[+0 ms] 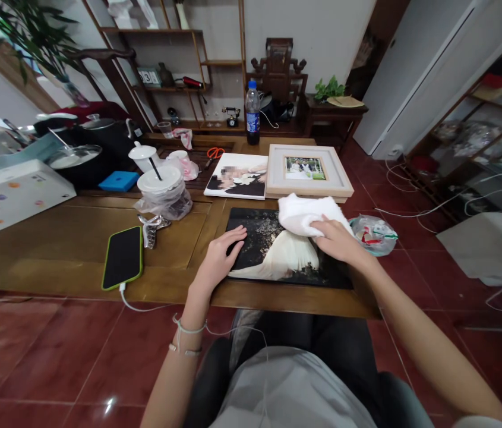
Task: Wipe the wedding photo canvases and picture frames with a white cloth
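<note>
Wooden surface (76, 238) low over red tile floor, shelves behind.

Head view: dark photo print (277, 261) lies flat at near edge of surface, right before me. My left grip (219, 258) flat on print's left edge, fingers spread, clasping nothing. My right grip (337, 241) closed over white cloth (306, 214), pressing it on print's upper right part. Phone (122, 257) in green case lies left of print, cable plugged in. Framed photo (306, 169) and second print (237, 175) lie just behind. Crumpled plastic bag (373, 233) beside right wrist. Bottle (252, 113) upright at far edge.
</note>
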`<state>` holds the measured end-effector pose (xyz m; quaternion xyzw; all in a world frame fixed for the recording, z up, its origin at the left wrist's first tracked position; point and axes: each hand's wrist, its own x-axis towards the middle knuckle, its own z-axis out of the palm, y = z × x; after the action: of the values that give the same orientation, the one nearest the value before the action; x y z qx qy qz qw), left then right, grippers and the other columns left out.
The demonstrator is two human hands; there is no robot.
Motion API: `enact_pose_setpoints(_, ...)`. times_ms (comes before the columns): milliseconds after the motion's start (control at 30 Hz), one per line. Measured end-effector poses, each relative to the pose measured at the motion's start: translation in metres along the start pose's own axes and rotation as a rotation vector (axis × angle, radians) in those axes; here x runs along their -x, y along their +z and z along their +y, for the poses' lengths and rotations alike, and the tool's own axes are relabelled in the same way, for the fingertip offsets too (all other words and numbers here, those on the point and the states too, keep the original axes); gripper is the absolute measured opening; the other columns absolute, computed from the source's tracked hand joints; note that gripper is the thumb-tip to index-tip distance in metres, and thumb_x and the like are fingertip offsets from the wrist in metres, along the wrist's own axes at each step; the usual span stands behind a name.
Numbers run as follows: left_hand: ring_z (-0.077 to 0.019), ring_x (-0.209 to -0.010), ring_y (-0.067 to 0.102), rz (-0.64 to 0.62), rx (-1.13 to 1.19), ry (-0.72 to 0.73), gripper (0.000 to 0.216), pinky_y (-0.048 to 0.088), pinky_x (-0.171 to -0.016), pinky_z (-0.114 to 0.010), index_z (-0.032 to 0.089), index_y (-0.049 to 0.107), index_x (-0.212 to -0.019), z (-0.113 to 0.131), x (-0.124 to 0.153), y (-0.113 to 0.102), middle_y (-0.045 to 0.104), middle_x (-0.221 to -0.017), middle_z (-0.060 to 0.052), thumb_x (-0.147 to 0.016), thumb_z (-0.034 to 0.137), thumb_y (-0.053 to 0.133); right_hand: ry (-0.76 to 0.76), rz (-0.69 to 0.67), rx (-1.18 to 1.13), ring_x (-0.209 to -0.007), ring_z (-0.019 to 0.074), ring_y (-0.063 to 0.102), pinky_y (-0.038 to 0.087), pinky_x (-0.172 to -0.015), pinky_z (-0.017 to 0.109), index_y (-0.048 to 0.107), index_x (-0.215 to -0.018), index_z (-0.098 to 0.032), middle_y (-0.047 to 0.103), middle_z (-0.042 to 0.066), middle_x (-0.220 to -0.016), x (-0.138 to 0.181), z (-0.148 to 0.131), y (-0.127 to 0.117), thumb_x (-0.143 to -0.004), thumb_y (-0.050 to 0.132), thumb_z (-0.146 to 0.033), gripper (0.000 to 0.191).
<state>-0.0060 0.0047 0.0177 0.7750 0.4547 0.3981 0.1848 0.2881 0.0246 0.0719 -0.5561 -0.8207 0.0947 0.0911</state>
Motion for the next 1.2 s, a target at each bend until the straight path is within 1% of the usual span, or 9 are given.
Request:
enact_pose_setpoints(100,-0.0213,-0.116,0.057,0.007,0.006,-0.001,0.024,0.043,-0.103,-0.040,0.013,0.067,-0.104,0.000,0.000,0.000,0.066,-0.116,-0.011,-0.088,0.020,0.050,0.064,0.037,0.015,-0.115,0.0323,0.053,0.042,-0.093,0.047,0.064,-0.110,-0.017,0.065,0.009,-0.116,0.013,0.028,-0.005,-0.074,0.041,-0.015,0.043)
enact_pose_setpoints(200,-0.0218,-0.115,0.057,0.010,0.009,-0.002,0.024,0.043,-0.103,-0.041,0.014,0.067,-0.104,0.001,0.000,0.000,0.066,-0.116,-0.011,-0.088,0.020,0.049,0.076,0.059,0.025,-0.112,0.0310,0.055,0.042,-0.095,0.049,0.065,-0.105,-0.018,0.067,0.009,-0.111,0.019,0.032,-0.005,-0.071,0.042,-0.013,0.041)
enact_pose_setpoints(367,-0.0221,-0.115,0.057,0.010,0.005,0.004,0.023,0.044,-0.102,-0.042,0.015,0.067,-0.103,0.001,0.001,0.000,0.066,-0.116,-0.011,-0.088,0.020,0.049,-0.154,0.040,0.003,-0.128,0.0286,0.041,0.027,-0.108,0.051,0.068,-0.097,-0.014,0.057,0.014,-0.128,0.045,-0.016,0.005,-0.062,0.041,-0.003,0.045)
enact_pose_setpoints(500,-0.0225,-0.114,0.058,0.010,-0.007,-0.005,0.024,0.044,-0.101,-0.042,0.014,0.067,-0.103,0.002,0.000,0.000,0.066,-0.115,-0.011,-0.088,0.020,0.049,-0.433,-0.107,-0.112,-0.136,0.0235,0.027,0.009,-0.114,0.052,0.069,-0.094,-0.020,0.046,0.005,-0.139,0.074,-0.067,0.012,-0.055,0.041,-0.001,0.052)
enact_pose_setpoints(600,-0.0227,-0.114,0.058,0.002,-0.006,-0.018,0.025,0.044,-0.101,-0.042,0.014,0.066,-0.105,0.003,0.000,-0.001,0.065,-0.116,-0.012,-0.088,0.020,0.049,-0.519,-0.173,-0.164,-0.138,0.0216,0.022,0.006,-0.114,0.051,0.068,-0.095,-0.020,0.042,0.003,-0.142,0.082,-0.082,0.012,-0.054,0.041,0.000,0.053)
enact_pose_setpoints(700,-0.0224,-0.115,0.057,-0.007,0.005,-0.015,0.024,0.044,-0.101,-0.041,0.015,0.067,-0.103,0.002,0.000,-0.001,0.066,-0.116,-0.011,-0.088,0.021,0.049,-0.479,-0.159,-0.177,-0.136,0.0203,0.029,0.014,-0.114,0.046,0.068,-0.095,-0.017,0.049,0.010,-0.137,0.074,-0.070,0.010,-0.055,0.041,-0.001,0.051)
enact_pose_setpoints(867,-0.0220,-0.116,0.057,-0.004,0.017,-0.004,0.024,0.043,-0.102,-0.042,0.016,0.067,-0.103,-0.001,0.000,-0.001,0.066,-0.116,-0.010,-0.088,0.021,0.049,-0.250,0.032,-0.072,-0.127,0.0260,0.043,0.032,-0.107,0.048,0.066,-0.091,-0.017,0.059,0.011,-0.125,0.040,-0.017,0.007,-0.061,0.040,-0.003,0.042)
enact_pose_setpoints(1033,-0.0220,-0.116,0.056,-0.004,0.021,-0.004,0.024,0.043,-0.102,-0.042,0.016,0.067,-0.103,0.000,-0.001,-0.002,0.066,-0.116,-0.010,-0.089,0.021,0.049,-0.063,0.140,0.010,-0.102,0.0286,0.062,0.033,-0.105,0.050,0.066,-0.088,-0.017,0.071,0.009,-0.100,0.019,0.027,0.008,-0.067,0.042,-0.008,0.034)
enact_pose_setpoints(1200,-0.0222,-0.116,0.056,0.002,0.024,-0.015,0.024,0.043,-0.102,-0.043,0.017,0.067,-0.103,0.002,-0.001,-0.001,0.065,-0.117,-0.010,-0.089,0.022,0.048,-0.040,0.156,0.071,-0.125,0.0315,0.045,0.034,-0.104,0.054,0.066,-0.093,-0.017,0.056,0.012,-0.129,0.044,0.017,0.010,-0.065,0.042,-0.004,0.039)
